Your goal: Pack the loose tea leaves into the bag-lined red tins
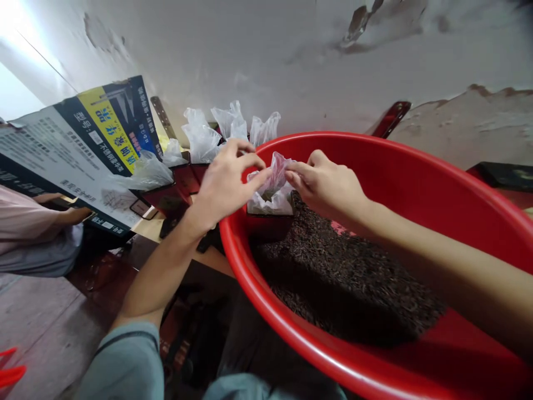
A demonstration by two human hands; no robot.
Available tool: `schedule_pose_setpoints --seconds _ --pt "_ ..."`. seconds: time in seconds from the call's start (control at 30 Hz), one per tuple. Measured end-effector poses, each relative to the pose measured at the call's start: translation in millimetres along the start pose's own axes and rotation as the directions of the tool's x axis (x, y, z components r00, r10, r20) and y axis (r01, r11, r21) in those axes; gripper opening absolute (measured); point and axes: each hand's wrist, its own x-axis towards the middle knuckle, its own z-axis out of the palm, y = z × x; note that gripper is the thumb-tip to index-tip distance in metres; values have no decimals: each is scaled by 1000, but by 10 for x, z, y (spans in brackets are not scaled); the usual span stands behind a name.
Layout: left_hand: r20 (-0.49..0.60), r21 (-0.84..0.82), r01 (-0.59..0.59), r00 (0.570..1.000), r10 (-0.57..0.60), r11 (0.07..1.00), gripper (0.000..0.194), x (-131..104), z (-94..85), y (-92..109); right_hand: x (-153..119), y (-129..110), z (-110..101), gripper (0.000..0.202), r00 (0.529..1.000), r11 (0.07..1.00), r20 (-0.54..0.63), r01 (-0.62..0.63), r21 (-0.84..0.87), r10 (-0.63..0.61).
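A clear plastic bag (278,171) stands up out of a small dark box (268,223), lining its opening. The box rests inside a big red tub (416,161), against its left wall, on a layer of dark, dry, tea-like leaves (353,272). My right hand (328,180) pinches the bag's upper edge between thumb and fingertips. At the bag's left side is my left hand (231,178), its fingers curved and spread apart, the thumb tip by the plastic. Whether that thumb touches the bag I cannot tell.
Beyond the tub's left rim stand several boxes with plastic bags (200,136) sticking up. Farther left leans a large printed cardboard panel (104,133), with another person's arm (62,215) near it. A peeling wall (250,61) rises behind. A dark object (503,175) lies at right.
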Motion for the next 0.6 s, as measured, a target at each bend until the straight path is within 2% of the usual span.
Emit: schedule_pose_setpoints --seconds 0.07,0.13,0.2,0.33,0.43,0.53,0.6 --pt "186 47 11 982 -19 999 13 156 82 -29 128 -29 -55 58 997 998 50 -49 -29 51" --pt "375 134 43 922 -91 990 18 238 136 -66 210 10 -60 60 995 998 82 -63 -17 64" --pt "475 206 39 870 -135 978 29 251 133 -99 248 93 -56 52 985 996 143 -94 12 91" --pt "523 215 -30 847 -89 976 42 187 31 -148 228 217 -124 26 944 988 297 -153 15 141" --pt "556 129 -65 831 -18 989 51 164 -29 -189 179 202 -209 10 946 995 316 -90 48 71" --pt "584 67 -111 810 51 992 58 182 -19 -225 163 126 -242 13 958 995 281 26 92 -51" --pt "643 84 -104 765 26 991 60 205 49 -235 186 53 -212 16 947 995 311 57 87 -81"
